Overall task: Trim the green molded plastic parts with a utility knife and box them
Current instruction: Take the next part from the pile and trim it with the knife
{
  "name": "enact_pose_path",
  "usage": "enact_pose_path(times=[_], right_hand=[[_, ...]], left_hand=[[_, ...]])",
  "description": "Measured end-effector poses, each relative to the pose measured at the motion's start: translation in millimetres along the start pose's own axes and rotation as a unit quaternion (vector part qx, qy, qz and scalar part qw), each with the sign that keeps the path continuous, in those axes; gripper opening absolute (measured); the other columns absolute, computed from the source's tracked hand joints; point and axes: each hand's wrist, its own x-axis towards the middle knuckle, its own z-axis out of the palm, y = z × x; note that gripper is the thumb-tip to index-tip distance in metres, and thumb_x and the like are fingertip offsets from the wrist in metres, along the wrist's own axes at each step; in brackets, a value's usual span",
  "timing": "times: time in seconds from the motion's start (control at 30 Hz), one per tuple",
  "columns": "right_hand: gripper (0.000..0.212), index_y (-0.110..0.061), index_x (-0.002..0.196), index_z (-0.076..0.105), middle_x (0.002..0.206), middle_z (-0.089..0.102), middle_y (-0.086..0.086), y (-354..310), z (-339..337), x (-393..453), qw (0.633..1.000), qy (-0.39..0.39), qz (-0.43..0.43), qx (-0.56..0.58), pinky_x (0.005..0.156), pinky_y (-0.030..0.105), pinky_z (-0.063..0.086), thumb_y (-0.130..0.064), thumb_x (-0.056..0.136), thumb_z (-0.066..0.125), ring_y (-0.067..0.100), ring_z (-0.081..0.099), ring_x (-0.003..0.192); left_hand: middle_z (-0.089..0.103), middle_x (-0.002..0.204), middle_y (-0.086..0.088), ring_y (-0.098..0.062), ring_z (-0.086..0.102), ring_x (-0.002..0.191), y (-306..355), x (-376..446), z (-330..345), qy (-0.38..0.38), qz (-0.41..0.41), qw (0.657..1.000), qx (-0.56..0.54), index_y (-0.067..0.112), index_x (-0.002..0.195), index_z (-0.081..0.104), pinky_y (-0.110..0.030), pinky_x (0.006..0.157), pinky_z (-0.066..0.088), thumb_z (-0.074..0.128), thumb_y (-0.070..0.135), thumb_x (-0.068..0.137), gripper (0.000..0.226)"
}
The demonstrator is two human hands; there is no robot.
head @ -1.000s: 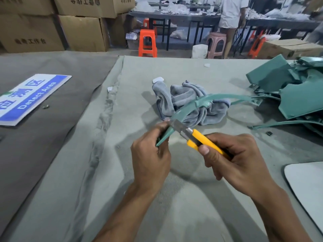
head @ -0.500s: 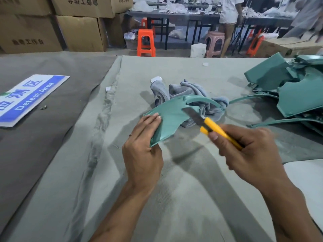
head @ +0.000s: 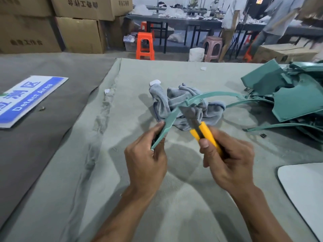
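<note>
Left hand (head: 146,161) pinches the curved green part (head: 172,116) edge-on mid-table; right hand (head: 229,159) fisted round the yellow knife (head: 203,132), blade against the part

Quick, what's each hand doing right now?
Left hand: grips the green plastic part.
Right hand: grips the yellow utility knife.

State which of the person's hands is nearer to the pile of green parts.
Right. The right hand, gripping the knife, is on the pile's side of the table; the left hand, holding one green part, is farther away.
</note>
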Motion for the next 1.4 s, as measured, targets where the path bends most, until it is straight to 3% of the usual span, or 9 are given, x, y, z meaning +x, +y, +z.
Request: enact_pose_path(times=[0.3, 0.47, 0.67, 0.8, 0.9, 1.0, 1.17, 1.27, 1.4], right_hand=[[0.035, -0.020, 0.094, 0.061, 0.062, 0.061, -0.003, 14, 3, -1, 0.974, 0.145, 0.170, -0.040, 0.039, 0.036, 0.047, -0.050, 0.108, 0.051, 0.015, 0.061, 0.041], [0.041, -0.026, 0.095, 0.064, 0.070, 0.062, 0.014, -17, 26, 3, 0.934, 0.065, 0.271, 0.223, 0.038, 0.030, 0.044, -0.066, 0.088, 0.072, 0.028, 0.052, 0.038], [0.017, -0.023, 0.081, 0.064, 0.055, 0.048, 0.005, -13, 33, 0, 0.884, 0.107, 0.349, 0.291, 0.039, 0.028, 0.040, -0.014, 0.084, 0.079, 0.022, 0.044, 0.036], [0.020, -0.015, 0.077, 0.054, 0.059, 0.046, 0.002, -4, 22, 5, 0.836, 0.178, 0.381, 0.353, 0.038, 0.026, 0.036, -0.006, 0.078, 0.072, 0.017, 0.041, 0.039], [0.018, -0.016, 0.075, 0.058, 0.060, 0.046, 0.002, -2, 17, 7, 0.837, 0.153, 0.366, 0.377, 0.037, 0.025, 0.036, -0.003, 0.080, 0.070, 0.016, 0.040, 0.037], [0.016, -0.018, 0.078, 0.066, 0.060, 0.046, 0.005, -1, 19, 4, 0.852, 0.110, 0.348, 0.375, 0.038, 0.024, 0.037, -0.003, 0.082, 0.069, 0.017, 0.040, 0.035], [0.012, -0.023, 0.082, 0.069, 0.054, 0.048, -0.001, 0, 17, -1, 0.893, 0.030, 0.308, 0.327, 0.040, 0.026, 0.041, -0.025, 0.083, 0.080, 0.020, 0.045, 0.033], [0.033, -0.022, 0.094, 0.071, 0.061, 0.062, 0.003, -2, 11, -1, 0.928, 0.005, 0.271, 0.256, 0.040, 0.030, 0.042, -0.055, 0.093, 0.072, 0.025, 0.050, 0.036], [0.040, -0.010, 0.101, 0.073, 0.067, 0.068, 0.011, -1, -5, 0, 0.954, -0.051, 0.200, 0.218, 0.041, 0.028, 0.043, -0.048, 0.103, 0.061, 0.028, 0.055, 0.039]], left_hand=[[0.068, 0.077, -0.006, -0.021, 0.062, 0.069, -2, 0, 2, 0.011, 0.020, 0.999, 0.037, 0.007, 0.095, 0.077, -0.008, 0.058, 0.036, 0.067, 0.016, 0.091, 0.014], [0.072, 0.126, -0.004, -0.018, 0.066, 0.121, -3, -1, 1, -0.044, 0.136, 0.983, 0.115, 0.007, 0.121, 0.075, -0.032, 0.100, 0.054, 0.059, -0.011, 0.072, 0.054], [0.058, 0.145, -0.013, -0.029, 0.045, 0.144, -1, -4, 7, -0.106, 0.189, 0.976, 0.025, -0.002, 0.134, 0.063, -0.044, 0.112, 0.047, 0.050, 0.006, 0.104, 0.033], [0.027, 0.167, -0.006, -0.023, 0.014, 0.157, 4, 1, 11, -0.072, 0.027, 0.996, -0.053, 0.007, 0.158, 0.032, -0.046, 0.125, 0.026, 0.054, -0.014, 0.082, 0.082], [0.062, 0.141, 0.001, -0.020, 0.064, 0.122, 7, 3, 9, -0.042, -0.195, 0.927, -0.317, 0.013, 0.155, 0.038, -0.048, 0.097, 0.055, 0.050, 0.014, 0.091, 0.066], [0.072, 0.083, -0.006, -0.022, 0.066, 0.059, 3, 12, 2, -0.075, -0.295, 0.845, -0.440, 0.008, 0.120, 0.066, -0.029, 0.047, 0.046, 0.065, 0.046, 0.086, 0.051], [0.068, 0.077, -0.007, -0.021, 0.060, 0.049, 6, 17, -1, -0.154, -0.337, 0.817, -0.441, 0.014, 0.101, 0.068, -0.022, 0.037, 0.037, 0.076, 0.022, 0.079, 0.025], [0.068, 0.074, -0.002, -0.015, 0.060, 0.052, 11, 19, -2, -0.091, -0.351, 0.806, -0.467, 0.016, 0.093, 0.069, -0.021, 0.036, 0.037, 0.070, 0.012, 0.077, 0.017], [0.071, 0.078, 0.000, -0.013, 0.064, 0.060, 8, 27, -7, -0.007, -0.369, 0.796, -0.480, 0.018, 0.094, 0.069, -0.026, 0.050, 0.044, 0.070, 0.007, 0.081, 0.018]])
